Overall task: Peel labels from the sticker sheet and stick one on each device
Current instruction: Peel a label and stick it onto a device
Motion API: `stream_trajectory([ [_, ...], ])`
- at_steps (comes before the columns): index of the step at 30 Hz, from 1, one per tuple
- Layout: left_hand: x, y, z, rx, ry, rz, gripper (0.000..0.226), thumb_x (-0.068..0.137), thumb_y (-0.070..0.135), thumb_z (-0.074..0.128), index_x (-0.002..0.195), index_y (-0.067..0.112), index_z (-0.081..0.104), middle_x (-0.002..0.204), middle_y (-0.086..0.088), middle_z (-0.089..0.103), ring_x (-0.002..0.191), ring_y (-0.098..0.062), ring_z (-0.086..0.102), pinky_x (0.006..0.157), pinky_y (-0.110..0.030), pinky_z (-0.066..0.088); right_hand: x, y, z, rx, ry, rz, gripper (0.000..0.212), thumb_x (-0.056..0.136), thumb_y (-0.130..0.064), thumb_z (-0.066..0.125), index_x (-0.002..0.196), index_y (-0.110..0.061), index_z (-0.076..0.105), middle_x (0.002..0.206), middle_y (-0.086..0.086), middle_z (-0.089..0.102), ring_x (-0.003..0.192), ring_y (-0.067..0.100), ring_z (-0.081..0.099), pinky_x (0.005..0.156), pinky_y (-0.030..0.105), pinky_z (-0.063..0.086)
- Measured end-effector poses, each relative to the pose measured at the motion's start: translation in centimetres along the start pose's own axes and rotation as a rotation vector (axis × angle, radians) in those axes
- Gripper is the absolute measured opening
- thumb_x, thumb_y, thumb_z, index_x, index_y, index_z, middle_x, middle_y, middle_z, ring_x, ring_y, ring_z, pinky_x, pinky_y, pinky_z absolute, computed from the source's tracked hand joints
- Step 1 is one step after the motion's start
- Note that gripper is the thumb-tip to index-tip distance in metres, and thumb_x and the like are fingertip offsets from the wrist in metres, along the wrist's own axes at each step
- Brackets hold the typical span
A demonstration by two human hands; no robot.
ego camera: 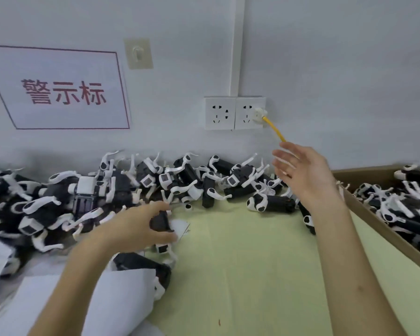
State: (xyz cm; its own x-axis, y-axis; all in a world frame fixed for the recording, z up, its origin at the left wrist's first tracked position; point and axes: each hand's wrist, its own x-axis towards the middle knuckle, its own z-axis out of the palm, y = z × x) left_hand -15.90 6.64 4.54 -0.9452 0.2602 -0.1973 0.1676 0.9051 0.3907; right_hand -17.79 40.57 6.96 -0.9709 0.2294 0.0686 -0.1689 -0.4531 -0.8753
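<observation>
My left hand (141,226) grips a small black device (161,223) just above the green table mat, with a small white sheet (181,226) lying right under it. Raised in the air over the back of the mat, my right hand (301,169) has its fingers spread and holds nothing. A long heap of black-and-white devices (121,187) runs along the wall from the left edge to the middle. Another black device (141,263) lies below my left hand, partly under white paper.
A cardboard box (378,226) full of devices stands at the right. White sheets of paper (112,301) lie at the lower left. Wall sockets (234,113) carry a plug with a yellow cable (274,128). The green mat (240,263) shows bare in the middle.
</observation>
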Motion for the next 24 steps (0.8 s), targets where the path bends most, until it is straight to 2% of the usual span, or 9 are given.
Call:
stream_trajectory([
  [2, 0.1, 0.4, 1.2, 0.136, -0.081, 0.022, 0.078, 0.084, 0.066, 0.069, 0.152, 0.048, 0.033, 0.155, 0.013, 0.043, 0.133, -0.015, 0.05, 0.108, -0.033, 0.042, -0.1, 0.9, 1.5, -0.113, -0.064, 0.013, 0.025, 0.102, -0.025, 0.047, 0.105, -0.014, 0.069, 0.091, 0.002, 0.075, 0.077, 0.016, 0.069, 0.073, 0.027, 0.052],
  [4, 0.2, 0.8, 2.2, 0.186, -0.175, 0.064, 0.079, 0.082, 0.066, 0.072, 0.15, 0.049, 0.036, 0.159, 0.02, 0.032, 0.135, -0.012, 0.048, 0.109, -0.034, 0.041, -0.3, 1.7, 2.9, -0.219, -0.144, 0.041, 0.026, 0.103, -0.025, 0.047, 0.107, -0.014, 0.07, 0.092, 0.003, 0.075, 0.08, 0.018, 0.069, 0.073, 0.028, 0.051],
  [7, 0.4, 1.3, 2.9, 0.18, -0.177, 0.094, 0.056, 0.089, 0.05, 0.072, 0.14, 0.037, 0.054, 0.148, 0.013, 0.042, 0.126, -0.012, 0.052, 0.1, -0.03, 0.045, -0.6, 2.7, 4.5, -0.307, -0.254, 0.072, 0.027, 0.104, -0.026, 0.047, 0.109, -0.013, 0.069, 0.097, 0.005, 0.075, 0.082, 0.018, 0.069, 0.074, 0.028, 0.053],
  [10, 1.0, 1.5, 3.2, 0.136, -0.086, 0.147, 0.022, 0.095, 0.032, 0.069, 0.116, 0.026, 0.075, 0.128, 0.005, 0.062, 0.111, -0.013, 0.06, 0.099, -0.035, 0.052, -0.8, 3.5, 5.7, -0.347, -0.302, 0.069, 0.027, 0.104, -0.026, 0.047, 0.104, -0.014, 0.071, 0.096, 0.006, 0.075, 0.079, 0.017, 0.07, 0.075, 0.029, 0.054],
  [12, 1.0, 1.1, 2.7, 0.124, -0.065, 0.159, 0.019, 0.092, 0.032, 0.073, 0.11, 0.026, 0.076, 0.119, 0.006, 0.063, 0.103, -0.012, 0.061, 0.095, -0.035, 0.053, -0.9, 4.1, 6.3, -0.388, -0.326, 0.073, 0.027, 0.103, -0.027, 0.048, 0.103, -0.014, 0.072, 0.095, 0.006, 0.075, 0.078, 0.017, 0.07, 0.075, 0.03, 0.053],
  [15, 0.8, 0.0, 1.9, 0.114, -0.081, 0.16, 0.028, 0.084, 0.035, 0.08, 0.11, 0.027, 0.074, 0.116, 0.008, 0.06, 0.095, -0.011, 0.061, 0.089, -0.034, 0.055, -0.9, 5.2, 6.9, -0.498, -0.376, 0.091, 0.027, 0.104, -0.026, 0.048, 0.106, -0.013, 0.071, 0.095, 0.006, 0.076, 0.079, 0.018, 0.07, 0.075, 0.03, 0.053],
  [20, 1.1, -0.4, 2.3, 0.139, -0.097, 0.168, 0.024, 0.089, 0.033, 0.075, 0.1, 0.012, 0.076, 0.105, -0.012, 0.067, 0.084, -0.024, 0.06, 0.074, -0.035, 0.05, -1.3, 7.8, 8.1, -0.667, -0.464, 0.131, 0.024, 0.105, -0.024, 0.051, 0.1, -0.014, 0.072, 0.089, 0.002, 0.075, 0.074, 0.014, 0.07, 0.069, 0.025, 0.052],
  [23, 0.6, -0.6, 1.6, 0.105, -0.158, 0.187, 0.017, 0.088, 0.037, 0.077, 0.097, 0.023, 0.079, 0.093, 0.008, 0.072, 0.084, -0.014, 0.065, 0.075, -0.031, 0.051, -1.9, 11.5, 9.2, -0.908, -0.465, 0.107, 0.016, 0.102, -0.03, 0.058, 0.109, -0.018, 0.067, 0.103, 0.002, 0.073, 0.076, 0.011, 0.07, 0.071, 0.028, 0.053],
  [24, 0.4, -0.6, 1.3, 0.098, -0.196, 0.195, 0.016, 0.086, 0.039, 0.078, 0.097, 0.027, 0.08, 0.087, 0.014, 0.071, 0.08, -0.009, 0.063, 0.075, -0.03, 0.051, -2.4, 13.1, 9.7, -0.966, -0.476, 0.094, 0.022, 0.099, -0.035, 0.063, 0.117, -0.022, 0.063, 0.112, 0.0, 0.07, 0.082, 0.011, 0.07, 0.073, 0.026, 0.053],
])
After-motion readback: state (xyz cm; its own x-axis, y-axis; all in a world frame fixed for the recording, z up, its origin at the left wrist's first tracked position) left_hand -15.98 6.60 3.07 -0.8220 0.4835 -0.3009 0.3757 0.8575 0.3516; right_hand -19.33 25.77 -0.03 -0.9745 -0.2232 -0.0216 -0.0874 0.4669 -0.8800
